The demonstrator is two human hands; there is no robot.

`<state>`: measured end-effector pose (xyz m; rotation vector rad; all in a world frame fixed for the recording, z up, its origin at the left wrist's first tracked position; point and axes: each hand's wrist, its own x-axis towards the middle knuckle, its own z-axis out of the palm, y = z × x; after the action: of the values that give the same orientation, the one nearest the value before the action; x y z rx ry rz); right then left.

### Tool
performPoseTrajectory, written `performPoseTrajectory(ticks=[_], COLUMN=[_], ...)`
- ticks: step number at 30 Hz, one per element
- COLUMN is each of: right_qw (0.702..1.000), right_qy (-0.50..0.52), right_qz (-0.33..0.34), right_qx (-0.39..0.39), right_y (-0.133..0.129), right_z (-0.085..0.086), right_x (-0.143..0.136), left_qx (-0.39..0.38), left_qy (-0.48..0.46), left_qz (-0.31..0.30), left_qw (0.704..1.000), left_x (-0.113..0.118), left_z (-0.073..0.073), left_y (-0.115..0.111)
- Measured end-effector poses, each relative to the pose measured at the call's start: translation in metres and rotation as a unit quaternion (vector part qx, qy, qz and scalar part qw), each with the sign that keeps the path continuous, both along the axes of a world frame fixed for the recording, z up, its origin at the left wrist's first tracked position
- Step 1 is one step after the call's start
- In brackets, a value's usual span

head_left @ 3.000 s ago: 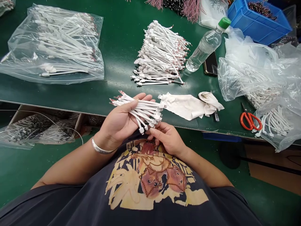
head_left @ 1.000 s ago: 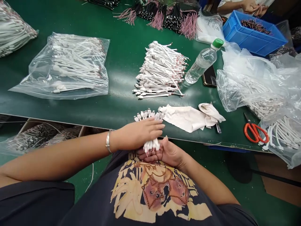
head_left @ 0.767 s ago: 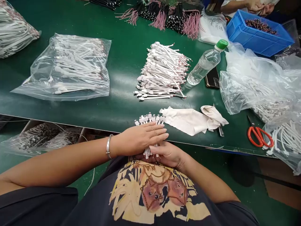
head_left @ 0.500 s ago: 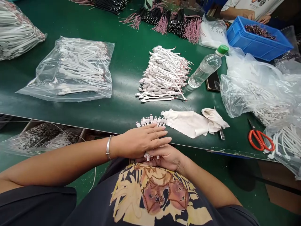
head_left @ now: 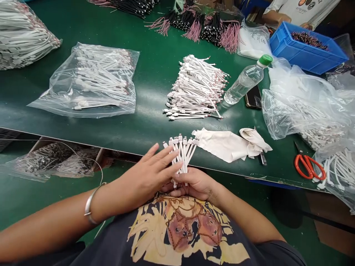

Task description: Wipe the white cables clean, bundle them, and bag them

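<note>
A fanned bunch of white cables (head_left: pixel 183 151) with small connectors at the upper ends stands at the table's front edge. My right hand (head_left: pixel 198 183) is closed around its lower end, close to my shirt. My left hand (head_left: pixel 155 170), with a silver bangle at the wrist, has its fingers spread and lies against the left side of the bunch, covering part of it. Beyond them a large pile of white cables (head_left: pixel 196 88) rests on the green table (head_left: pixel 149 133). A white cloth (head_left: pixel 224 144) lies right of the bunch.
Bagged cables (head_left: pixel 102 81) lie at left, more bags (head_left: pixel 313 107) at right. A bottle (head_left: pixel 244 81), a phone (head_left: pixel 253 98) and red-handled scissors (head_left: pixel 306 164) are on the right side. A blue bin (head_left: pixel 305 48) stands at the back near another person (head_left: pixel 294 11).
My left hand has moved left and turned, its fingers now apart, uncovering more of the bunch. My right hand stays around the cables' lower end.
</note>
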<state>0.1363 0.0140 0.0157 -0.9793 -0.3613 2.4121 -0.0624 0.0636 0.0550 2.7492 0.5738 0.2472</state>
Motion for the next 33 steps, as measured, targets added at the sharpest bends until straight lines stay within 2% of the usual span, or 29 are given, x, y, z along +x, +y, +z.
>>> performPoseTrajectory(ticks=[2,4,7,10,12,14,16,17,20,27,33], right_qw=[1.0,1.0,1.0,0.999,0.999,0.998,0.999,0.999,0.998,0.998,0.998], right_qy=[0.01,0.001,-0.029,-0.043,-0.046,-0.046,-0.045,-0.045,-0.049,-0.051,-0.04], right_qz=[0.0,0.001,0.011,0.021,0.025,0.023,0.019,0.017,0.012,-0.003,-0.016], right_qx=[0.0,0.002,0.007,0.011,0.017,0.019,0.02,0.021,0.026,0.046,0.046], right_y=[0.0,0.0,0.0,-0.002,-0.003,-0.005,-0.007,-0.009,-0.012,-0.017,-0.018], right_z=[-0.001,-0.001,0.001,0.002,0.003,0.003,0.002,0.002,0.001,0.001,0.0], right_x=[0.001,0.001,-0.002,-0.004,-0.005,-0.004,-0.003,-0.003,-0.001,0.001,0.002], left_qx=[-0.038,-0.117,-0.29,-0.441,-0.529,-0.614,-0.672,-0.686,-0.695,-0.687,-0.706], left_qy=[-0.044,-0.074,-0.086,-0.113,-0.149,-0.188,-0.215,-0.223,-0.237,-0.244,-0.261], left_qz=[0.087,0.177,0.269,0.28,0.258,0.227,0.212,0.215,0.239,0.25,0.242], left_qw=[0.995,0.974,0.914,0.845,0.795,0.732,0.677,0.658,0.636,0.637,0.613], left_x=[-0.018,-0.031,-0.032,-0.015,0.001,0.015,0.025,0.029,0.034,0.034,0.036], left_z=[-0.001,-0.004,-0.009,-0.017,-0.023,-0.03,-0.034,-0.035,-0.035,-0.028,-0.029], left_y=[-0.005,-0.01,-0.017,-0.021,-0.022,-0.023,-0.022,-0.023,-0.023,-0.029,-0.032])
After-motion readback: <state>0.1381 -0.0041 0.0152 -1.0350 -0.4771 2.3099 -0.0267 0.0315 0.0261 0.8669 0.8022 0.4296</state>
